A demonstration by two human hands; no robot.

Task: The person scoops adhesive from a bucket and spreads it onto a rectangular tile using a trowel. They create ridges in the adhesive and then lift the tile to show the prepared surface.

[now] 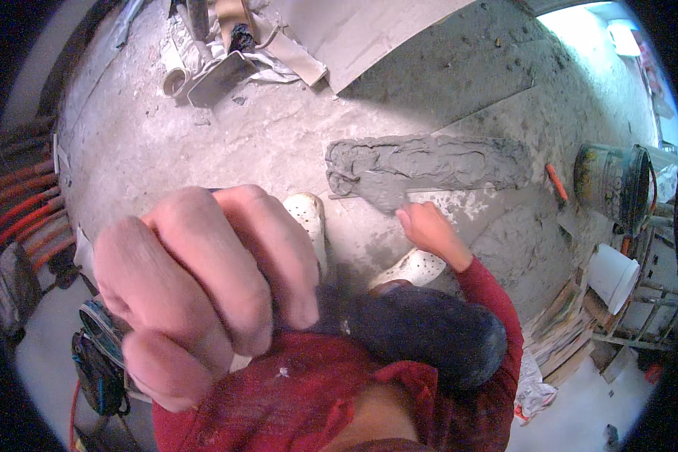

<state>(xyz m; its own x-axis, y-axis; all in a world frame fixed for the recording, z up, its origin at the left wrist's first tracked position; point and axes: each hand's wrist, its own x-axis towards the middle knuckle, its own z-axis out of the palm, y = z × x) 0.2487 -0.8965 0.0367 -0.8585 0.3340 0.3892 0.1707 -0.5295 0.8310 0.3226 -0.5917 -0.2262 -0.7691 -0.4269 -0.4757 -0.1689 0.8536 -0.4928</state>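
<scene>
Left hand (203,294) fisted on a dark handle (422,331) near cam; right hand (427,230) grips trowel (380,194), spreading mortar (429,162) just ahead.

The person wears a dark red long-sleeved top (294,392), its cuff just behind the fingers of the bare right hand (427,228). White perforated clogs (414,267) show beyond the left hand's (203,294) fingers. No gloves.
</scene>
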